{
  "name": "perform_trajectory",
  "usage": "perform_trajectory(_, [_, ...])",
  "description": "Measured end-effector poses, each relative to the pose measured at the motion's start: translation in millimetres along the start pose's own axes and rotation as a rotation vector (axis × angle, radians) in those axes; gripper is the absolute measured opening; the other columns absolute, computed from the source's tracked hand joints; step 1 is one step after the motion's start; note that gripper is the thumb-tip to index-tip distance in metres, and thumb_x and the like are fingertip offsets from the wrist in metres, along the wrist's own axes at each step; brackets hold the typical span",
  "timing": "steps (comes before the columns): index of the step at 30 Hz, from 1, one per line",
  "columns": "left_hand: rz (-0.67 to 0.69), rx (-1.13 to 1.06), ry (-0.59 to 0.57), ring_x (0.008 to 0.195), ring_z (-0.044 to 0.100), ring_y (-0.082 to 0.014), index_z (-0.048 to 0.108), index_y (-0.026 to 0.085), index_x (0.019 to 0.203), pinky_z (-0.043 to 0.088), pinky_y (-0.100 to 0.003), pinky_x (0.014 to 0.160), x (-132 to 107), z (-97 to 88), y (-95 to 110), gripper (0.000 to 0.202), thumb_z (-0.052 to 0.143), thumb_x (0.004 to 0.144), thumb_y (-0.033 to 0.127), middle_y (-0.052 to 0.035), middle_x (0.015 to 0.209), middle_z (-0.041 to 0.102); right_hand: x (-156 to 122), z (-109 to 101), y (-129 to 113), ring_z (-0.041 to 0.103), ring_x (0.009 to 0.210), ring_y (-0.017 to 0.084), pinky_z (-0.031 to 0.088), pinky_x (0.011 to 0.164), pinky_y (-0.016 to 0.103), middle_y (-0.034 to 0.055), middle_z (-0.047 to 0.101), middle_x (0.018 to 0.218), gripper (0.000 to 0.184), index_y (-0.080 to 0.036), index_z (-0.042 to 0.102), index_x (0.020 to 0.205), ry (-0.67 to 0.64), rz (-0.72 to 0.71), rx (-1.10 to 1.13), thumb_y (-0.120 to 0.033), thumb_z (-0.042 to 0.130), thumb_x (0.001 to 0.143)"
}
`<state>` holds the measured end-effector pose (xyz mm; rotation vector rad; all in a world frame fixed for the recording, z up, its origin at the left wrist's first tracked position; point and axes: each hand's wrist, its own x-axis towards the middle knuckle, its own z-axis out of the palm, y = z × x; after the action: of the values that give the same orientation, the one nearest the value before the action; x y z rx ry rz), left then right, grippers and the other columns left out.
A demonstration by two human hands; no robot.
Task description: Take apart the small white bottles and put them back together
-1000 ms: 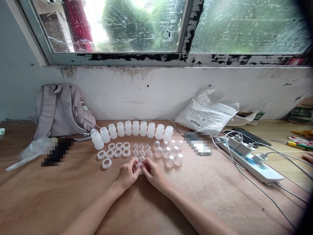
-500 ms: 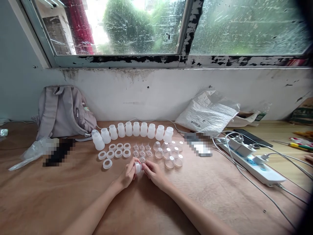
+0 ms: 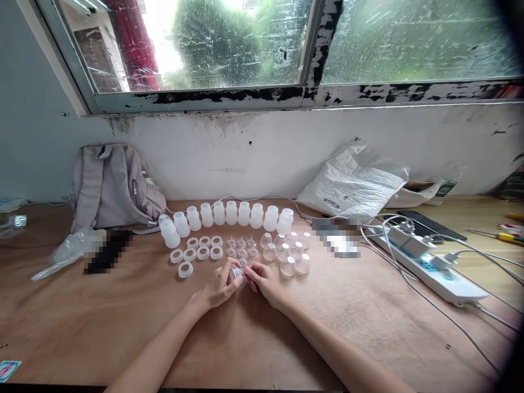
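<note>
My left hand (image 3: 220, 286) is closed around a ridged, whitish bottle collar ring (image 3: 234, 273), tilted on its side above the table. From the right, my right hand (image 3: 267, 285) pinches a small clear piece at the ring's opening, apparently a bottle nipple, mostly covered by the fingers. Just beyond the hands stand several clear nipples (image 3: 242, 253). More collar rings (image 3: 203, 253) lie to their left. Clear domed caps (image 3: 287, 266) stand to their right. A curved row of frosted baby bottles (image 3: 231, 213) is behind all of these.
A grey backpack (image 3: 108, 185) leans on the wall at left, with a plastic bag (image 3: 69, 254) in front. A silver mailer bag (image 3: 354, 177) is at back right. A power strip (image 3: 442, 281) with plugs and trailing cables lies along the right side.
The view has shifted slightly, and the table's front edge now shows. Both hands stay together at the collar ring, which has turned a little; the fingers have shifted their grip.
</note>
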<state>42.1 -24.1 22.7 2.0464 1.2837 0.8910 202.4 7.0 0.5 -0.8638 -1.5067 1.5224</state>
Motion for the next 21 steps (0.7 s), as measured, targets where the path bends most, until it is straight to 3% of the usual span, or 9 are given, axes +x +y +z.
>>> perform_trajectory(3, [0.009,0.074,0.038,0.057,0.053,-0.0104,0.045,0.021,0.104,0.042,-0.024,0.057,2,-12.6,9,0.030,0.043,0.078,0.036,-0.0034,0.096,0.056,2,-1,2,0.034,0.035,0.004,0.024,0.037,0.019,-0.0070,0.043,0.049,0.031,-0.017,0.044,0.063,0.025,0.002,0.051,-0.044,0.051,0.075])
perform_trajectory(5, [-0.061,0.176,0.189,0.061,0.056,-0.0120,0.043,0.021,0.108,0.043,-0.026,0.059,10,-29.5,10,0.034,0.040,0.080,0.040,-0.0064,0.108,0.053,2,-1,2,0.034,0.035,0.004,0.025,0.037,0.019,-0.0067,0.044,0.050,0.031,-0.017,0.044,0.063,0.051,-0.003,0.081,-0.044,0.051,0.075])
perform_trajectory(7, [-0.221,0.348,0.370,0.063,0.058,-0.0157,0.040,0.021,0.112,0.043,-0.029,0.063,23,-52.7,5,0.038,0.038,0.080,0.042,-0.0058,0.097,0.059,3,-1,3,0.035,0.035,0.004,0.026,0.037,0.019,-0.0065,0.045,0.051,0.030,-0.017,0.044,0.063,0.069,-0.010,0.098,-0.043,0.052,0.075])
perform_trajectory(10, [-0.462,0.574,0.356,0.075,0.060,-0.0252,0.029,0.017,0.124,0.042,-0.035,0.067,46,-89.4,-9,0.053,0.040,0.079,0.043,-0.0069,0.080,0.063,3,-1,4,0.036,0.035,0.004,0.027,0.037,0.019,-0.0067,0.044,0.050,0.029,-0.017,0.044,0.063,0.083,-0.020,0.111,-0.043,0.053,0.074])
perform_trajectory(13, [-0.622,0.730,0.327,0.089,0.057,-0.0329,0.021,0.008,0.128,0.041,-0.039,0.070,64,-112.1,-21,0.062,0.039,0.078,0.040,-0.0175,0.091,0.062,4,-2,5,0.036,0.035,0.004,0.027,0.037,0.019,-0.0067,0.044,0.049,0.029,-0.017,0.045,0.064,0.092,-0.028,0.110,-0.044,0.053,0.074])
perform_trajectory(16, [-0.686,0.774,0.319,0.092,0.054,-0.0368,0.024,0.003,0.125,0.040,-0.042,0.069,72,-115.8,-28,0.059,0.040,0.077,0.033,-0.0227,0.095,0.059,5,-3,5,0.035,0.034,0.004,0.026,0.036,0.019,-0.0063,0.046,0.051,0.030,-0.017,0.045,0.064,0.082,-0.025,0.100,-0.045,0.053,0.074])
perform_trajectory(21, [-0.690,0.788,0.390,0.089,0.055,-0.0361,0.036,0.002,0.113,0.040,-0.040,0.065,74,-108.6,-38,0.043,0.039,0.078,0.026,-0.0239,0.092,0.058,4,-4,4,0.036,0.034,0.004,0.028,0.037,0.019,-0.0070,0.045,0.050,0.031,-0.017,0.046,0.066,0.075,-0.032,0.097,-0.046,0.052,0.074])
